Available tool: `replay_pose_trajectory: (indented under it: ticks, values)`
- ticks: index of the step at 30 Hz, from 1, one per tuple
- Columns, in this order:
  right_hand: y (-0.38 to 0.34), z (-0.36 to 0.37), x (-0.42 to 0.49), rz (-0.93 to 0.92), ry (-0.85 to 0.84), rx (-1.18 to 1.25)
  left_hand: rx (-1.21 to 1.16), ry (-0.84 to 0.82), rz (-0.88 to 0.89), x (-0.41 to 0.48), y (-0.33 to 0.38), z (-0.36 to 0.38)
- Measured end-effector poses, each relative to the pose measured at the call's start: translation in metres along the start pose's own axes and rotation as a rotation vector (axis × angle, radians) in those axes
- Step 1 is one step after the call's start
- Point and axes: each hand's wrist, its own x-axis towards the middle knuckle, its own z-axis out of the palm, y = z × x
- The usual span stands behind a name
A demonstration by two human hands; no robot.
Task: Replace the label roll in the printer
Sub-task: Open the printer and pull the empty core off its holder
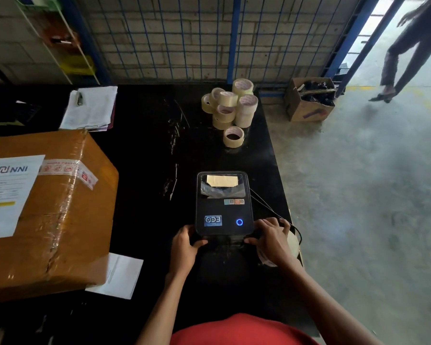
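A black label printer (224,202) lies on the black table (144,155), lid shut, with a blue ring light near its front right and a pale label showing through its top window. My left hand (186,247) grips the printer's near left corner. My right hand (271,239) grips the near right corner. A pale roll (292,245) shows partly under my right hand at the table's edge. A black cable (266,205) runs from the printer's right side.
A large taped cardboard box (45,210) fills the left. A white sheet (121,276) lies beside it. Several tape rolls (230,108) are stacked at the back, papers (91,108) at back left. A wire fence stands behind. A person (408,48) walks at the right, near a floor carton (310,99).
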Motion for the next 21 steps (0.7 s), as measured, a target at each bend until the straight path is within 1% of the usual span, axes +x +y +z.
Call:
replay_pose_trajectory:
  ticks: [3,8,11,14,18,21]
  values:
    - [-0.001,0.001,-0.002,-0.009,0.008,0.022,0.047,-0.021,0.043,0.001,0.003,-0.004]
    - [-0.001,0.003,-0.007,-0.012,-0.019,0.007,0.085,-0.043,0.03,-0.002,0.007,-0.007]
    - [-0.003,0.006,-0.01,-0.009,-0.022,0.026,0.077,-0.044,-0.007,-0.008,0.013,-0.005]
    - [-0.01,0.006,-0.014,-0.004,-0.016,0.084,0.024,-0.031,0.003,-0.01,0.019,-0.007]
    - [-0.022,-0.009,-0.015,0.01,0.088,0.274,-0.088,0.021,0.033,-0.007,0.038,-0.018]
    - [-0.043,-0.035,0.006,0.084,0.2,0.408,-0.188,0.084,0.076,0.005,0.064,-0.03]
